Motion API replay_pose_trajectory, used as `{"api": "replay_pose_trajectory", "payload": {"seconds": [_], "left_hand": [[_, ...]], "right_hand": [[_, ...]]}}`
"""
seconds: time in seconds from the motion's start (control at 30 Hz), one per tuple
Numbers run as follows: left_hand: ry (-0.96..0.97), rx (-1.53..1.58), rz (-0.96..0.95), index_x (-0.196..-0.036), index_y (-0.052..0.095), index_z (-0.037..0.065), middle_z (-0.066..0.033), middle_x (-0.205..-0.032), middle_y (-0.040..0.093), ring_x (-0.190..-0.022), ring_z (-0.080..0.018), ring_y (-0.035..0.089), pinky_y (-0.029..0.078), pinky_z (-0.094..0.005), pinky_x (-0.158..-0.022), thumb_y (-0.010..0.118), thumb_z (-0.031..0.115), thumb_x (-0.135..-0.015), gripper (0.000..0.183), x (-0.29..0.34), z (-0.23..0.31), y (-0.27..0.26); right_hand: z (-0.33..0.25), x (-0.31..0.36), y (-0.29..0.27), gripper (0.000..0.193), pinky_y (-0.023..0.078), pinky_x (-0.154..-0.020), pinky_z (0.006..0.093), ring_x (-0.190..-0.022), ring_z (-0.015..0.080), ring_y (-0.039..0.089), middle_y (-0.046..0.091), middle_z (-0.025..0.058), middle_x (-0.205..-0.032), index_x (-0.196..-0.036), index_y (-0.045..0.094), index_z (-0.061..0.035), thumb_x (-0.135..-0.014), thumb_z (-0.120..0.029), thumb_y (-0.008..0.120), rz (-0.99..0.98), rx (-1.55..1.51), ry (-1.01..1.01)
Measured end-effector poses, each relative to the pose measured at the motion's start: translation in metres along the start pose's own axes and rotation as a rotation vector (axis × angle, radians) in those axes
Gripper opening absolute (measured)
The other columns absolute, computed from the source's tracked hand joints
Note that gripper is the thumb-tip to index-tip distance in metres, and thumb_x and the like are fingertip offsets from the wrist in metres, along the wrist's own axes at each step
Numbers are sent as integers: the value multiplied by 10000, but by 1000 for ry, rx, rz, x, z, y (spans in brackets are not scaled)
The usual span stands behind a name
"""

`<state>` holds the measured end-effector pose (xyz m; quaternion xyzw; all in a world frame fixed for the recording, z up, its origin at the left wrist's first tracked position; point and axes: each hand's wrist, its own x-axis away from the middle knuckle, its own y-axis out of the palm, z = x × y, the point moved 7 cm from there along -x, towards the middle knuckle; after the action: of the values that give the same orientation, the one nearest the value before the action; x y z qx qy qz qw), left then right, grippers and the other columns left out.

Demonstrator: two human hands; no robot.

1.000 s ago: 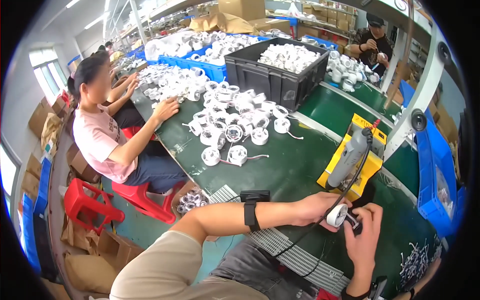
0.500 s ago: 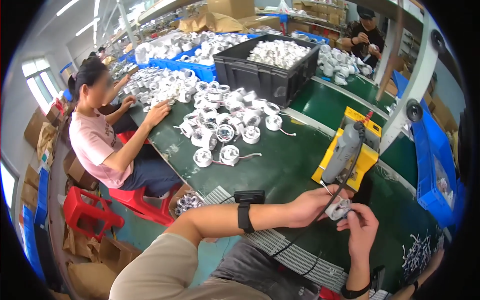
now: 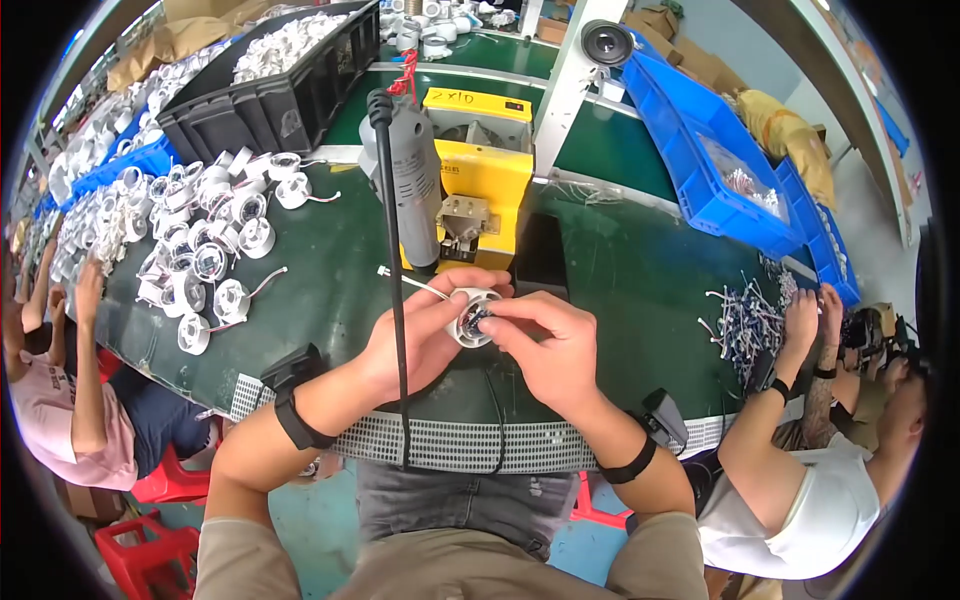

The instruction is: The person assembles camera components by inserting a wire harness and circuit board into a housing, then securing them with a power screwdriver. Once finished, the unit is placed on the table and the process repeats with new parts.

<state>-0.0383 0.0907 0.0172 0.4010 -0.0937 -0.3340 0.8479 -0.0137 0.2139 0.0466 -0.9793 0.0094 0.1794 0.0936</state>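
Note:
My left hand [image 3: 425, 335] is closed around a small white round housing [image 3: 465, 333], gripping its left side and far rim. A white wire with a small plug [image 3: 412, 280] sticks out from the housing to the left. Inside its opening sits a small dark circuit board [image 3: 474, 318]. The fingertips of my right hand [image 3: 548, 345] are pinched together at that board's right edge. Just beyond my hands stands a yellow machine [image 3: 490, 180] with a metal fixture on its front. A grey cylindrical tool [image 3: 412, 185] leans beside it, its black cable hanging in front of my left hand.
Many white housings [image 3: 210, 262] are heaped on the green table at left, near a black crate [image 3: 285, 100]. Several blue bins [image 3: 715, 175] line the right side. Wired boards [image 3: 745, 325] lie in a pile at right, by a co-worker's hand [image 3: 800, 318]. Another person [image 3: 65, 420] sits at left.
My view has swung to the right, bringing the right-hand co-worker into sight. The housing's opening now faces up toward me, and my right fingers have moved onto the board inside it.

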Motion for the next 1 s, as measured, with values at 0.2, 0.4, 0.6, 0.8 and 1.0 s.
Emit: {"api": "replay_pose_trajectory", "payload": {"seconds": [0.2,0.4,0.6,0.8,1.0], "left_hand": [[47,8,-65,-1355,403,34,-101,-1302,487,-1203,-192,479,371,-364,-1037,447,193,-996,396,-1,0,5],[166,-96,-106,-1435,317,128,-95,-1414,412,-1278,-232,421,325,-427,-1073,537,296,-958,551,4,9,4],[-85,-767,93,-1420,356,70,-112,-1047,601,-881,-159,625,542,-287,-728,563,185,-952,524,-3,-3,-1],[-154,-721,297,-1128,558,-25,-94,-828,640,-615,-152,648,564,-271,-582,561,149,-900,286,4,1,-31],[-284,-662,200,-1195,531,-68,-180,-1072,603,-876,-273,660,609,-370,-638,551,119,-885,362,0,5,-33]], "right_hand": [[-15,0,1,197,510,-666,269,-760,154,630,658,100,-822,-920,703,-3,-735,10,767,75,165,-174],[-8,-8,10,316,504,-756,279,-879,177,604,595,74,-951,-1041,613,-1,-755,10,749,167,-42,-205],[24,-7,-12,290,493,-816,275,-891,167,617,629,96,-1028,-1117,564,52,-840,4,634,-2,99,-46],[-13,-42,20,525,487,-853,331,-975,232,609,597,149,-1110,-1250,513,23,-763,-24,702,134,238,-213],[-6,-73,82,585,474,-863,308,-945,181,602,602,129,-1069,-1296,393,27,-801,-44,695,-14,195,-106]]}}
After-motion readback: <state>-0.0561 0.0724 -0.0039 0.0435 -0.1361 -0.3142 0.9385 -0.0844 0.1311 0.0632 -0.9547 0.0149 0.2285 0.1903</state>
